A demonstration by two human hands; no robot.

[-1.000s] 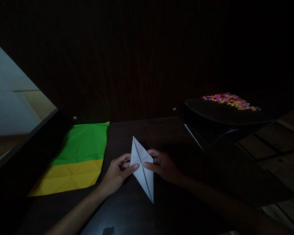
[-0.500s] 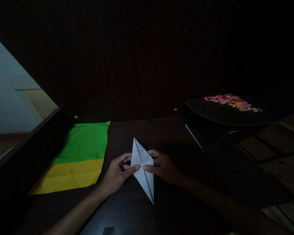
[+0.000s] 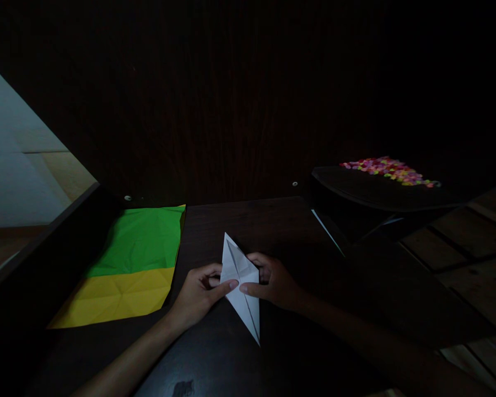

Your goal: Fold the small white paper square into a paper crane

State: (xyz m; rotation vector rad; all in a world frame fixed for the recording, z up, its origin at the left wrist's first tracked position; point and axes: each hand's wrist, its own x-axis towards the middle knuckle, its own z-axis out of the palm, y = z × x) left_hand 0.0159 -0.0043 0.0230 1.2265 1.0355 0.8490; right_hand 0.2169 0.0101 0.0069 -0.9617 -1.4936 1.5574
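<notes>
The white folded paper (image 3: 240,281) I'm pinching is a long, narrow kite shape with 2 sharp tips, creased down its middle, lying near the desk's (image 3: 273,220) front edge.

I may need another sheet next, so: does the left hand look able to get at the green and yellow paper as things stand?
Probably yes. The left hand pinches the white folded paper, and the green and yellow paper lies flat just to its left, with only bare dark table between.

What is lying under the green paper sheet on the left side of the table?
Under the green sheet lies a yellow sheet; only its near part shows. The dark table carries both. How far the yellow sheet reaches beneath the green one is covered.
</notes>
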